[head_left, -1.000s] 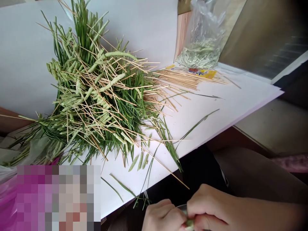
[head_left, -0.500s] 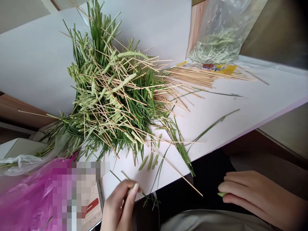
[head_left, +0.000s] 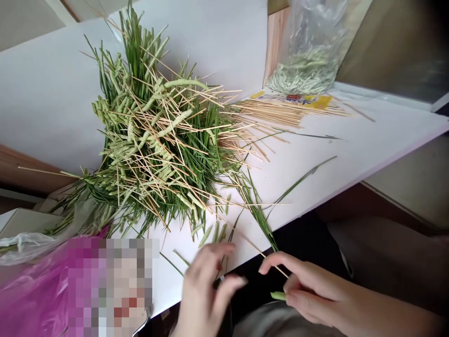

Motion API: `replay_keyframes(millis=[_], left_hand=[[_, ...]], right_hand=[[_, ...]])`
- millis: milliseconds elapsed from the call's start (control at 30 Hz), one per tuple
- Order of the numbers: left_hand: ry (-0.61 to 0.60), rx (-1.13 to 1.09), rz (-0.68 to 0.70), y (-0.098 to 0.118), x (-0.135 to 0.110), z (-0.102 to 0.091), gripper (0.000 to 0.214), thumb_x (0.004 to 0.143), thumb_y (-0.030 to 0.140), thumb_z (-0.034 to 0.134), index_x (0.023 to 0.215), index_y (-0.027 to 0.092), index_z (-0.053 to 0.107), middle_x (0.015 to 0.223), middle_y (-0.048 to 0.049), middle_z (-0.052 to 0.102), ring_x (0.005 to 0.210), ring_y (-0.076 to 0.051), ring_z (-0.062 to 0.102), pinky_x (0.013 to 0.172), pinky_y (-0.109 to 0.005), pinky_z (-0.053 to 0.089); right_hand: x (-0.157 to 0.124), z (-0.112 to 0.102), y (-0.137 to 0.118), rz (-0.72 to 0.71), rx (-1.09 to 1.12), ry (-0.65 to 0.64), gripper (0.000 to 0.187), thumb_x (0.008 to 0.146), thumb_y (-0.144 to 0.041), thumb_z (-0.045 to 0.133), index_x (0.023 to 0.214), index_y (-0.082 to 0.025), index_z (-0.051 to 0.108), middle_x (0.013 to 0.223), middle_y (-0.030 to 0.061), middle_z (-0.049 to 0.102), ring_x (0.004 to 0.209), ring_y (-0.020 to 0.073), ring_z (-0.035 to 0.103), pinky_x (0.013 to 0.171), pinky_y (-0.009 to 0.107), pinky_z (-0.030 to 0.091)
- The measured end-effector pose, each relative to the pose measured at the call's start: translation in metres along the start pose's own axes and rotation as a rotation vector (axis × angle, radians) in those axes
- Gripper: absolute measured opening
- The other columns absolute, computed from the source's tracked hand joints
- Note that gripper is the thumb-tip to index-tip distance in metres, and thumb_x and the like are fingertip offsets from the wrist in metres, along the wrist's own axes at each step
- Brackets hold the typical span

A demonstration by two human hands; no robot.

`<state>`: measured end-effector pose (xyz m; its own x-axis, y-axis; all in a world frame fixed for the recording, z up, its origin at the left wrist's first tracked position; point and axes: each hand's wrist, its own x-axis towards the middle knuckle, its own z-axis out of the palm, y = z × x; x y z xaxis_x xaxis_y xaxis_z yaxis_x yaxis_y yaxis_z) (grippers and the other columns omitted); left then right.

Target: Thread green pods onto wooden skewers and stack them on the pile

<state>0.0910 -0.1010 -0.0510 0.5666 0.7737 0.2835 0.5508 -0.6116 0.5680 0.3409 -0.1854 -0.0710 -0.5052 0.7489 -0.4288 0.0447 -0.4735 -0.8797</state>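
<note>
My left hand is over the table's near edge, slightly blurred, with thumb and fingers apart and nothing visible between them. To its right, my right hand has its lower fingers closed on a short green bean piece, whose end sticks out to the left. Its index finger is stretched out and curved over a thin wooden skewer that overhangs the edge; whether they touch I cannot tell. Several cut green pieces lie just beyond my left hand. Behind them rises a heap of green leafy stalks mixed with skewers and green pieces.
A bundle of bare skewers lies at the back right beside a clear plastic bag of pale green pieces. Loose green blades lie on the white table. A magenta plastic bag and a pixelated patch fill the lower left.
My right hand has moved left with the green piece, toward the skewer's end. The left hand has shifted right and its pinched fingers have opened. The camera view has shifted slightly.
</note>
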Motion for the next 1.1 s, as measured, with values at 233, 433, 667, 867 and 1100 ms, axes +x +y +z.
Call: replay_keyframes(millis=[233,433,667,867,1100], left_hand=[[-0.072,-0.143,0.179,0.026,-0.007,0.025,0.005,0.1,0.018,0.057,0.102,0.021,0.061,0.079,-0.0022,0.069,0.07,-0.016,0.064,0.064,-0.026,0.052],[-0.027,-0.121,0.257,0.016,-0.005,0.013,0.009,0.098,0.011,0.059,0.103,0.018,0.062,0.081,-0.0034,0.071,0.066,-0.015,0.059,0.06,-0.026,0.048],[-0.135,0.163,0.387,0.03,-0.003,0.021,0.011,0.102,0.021,0.054,0.098,0.016,0.063,0.076,-0.0035,0.07,0.064,-0.018,0.063,0.057,-0.031,0.046],[-0.084,0.151,0.34,0.036,-0.003,0.027,0.025,0.102,0.014,0.047,0.082,0.016,0.062,0.059,-0.0004,0.057,0.05,-0.015,0.048,0.048,-0.031,0.032],[-0.321,-0.799,-0.371,0.048,-0.022,0.049,0.052,0.103,0.053,0.046,0.064,0.019,0.051,0.05,0.0024,0.045,0.044,-0.009,0.04,0.046,-0.024,0.028]], right_hand=[[0.036,0.004,-0.004,-0.153,0.366,-0.155,0.046,0.104,-0.054,0.057,0.133,-0.019,0.049,0.056,-0.0122,0.033,0.048,0.0081,0.024,0.046,0.02,0.021],[0.029,-0.002,-0.007,-0.139,0.219,-0.12,0.05,0.105,-0.063,0.048,0.089,-0.016,0.056,0.058,-0.0074,0.039,0.05,0.0081,0.027,0.049,0.024,0.02],[0.028,-0.005,-0.004,-0.054,0.096,-0.067,0.048,0.103,-0.052,0.054,0.071,-0.019,0.042,0.064,-0.0057,0.038,0.06,0.0098,0.03,0.055,0.026,0.022],[0.018,0.002,-0.007,-0.005,0.219,-0.065,0.046,0.099,-0.056,0.058,0.074,-0.02,0.043,0.061,-0.0082,0.032,0.055,0.0091,0.022,0.049,0.025,0.016],[-0.014,0.014,0.009,-0.103,-0.313,0.198,0.036,0.105,-0.053,0.05,0.097,-0.021,0.065,0.087,0.0018,0.059,0.077,0.0161,0.054,0.069,0.024,0.044]])
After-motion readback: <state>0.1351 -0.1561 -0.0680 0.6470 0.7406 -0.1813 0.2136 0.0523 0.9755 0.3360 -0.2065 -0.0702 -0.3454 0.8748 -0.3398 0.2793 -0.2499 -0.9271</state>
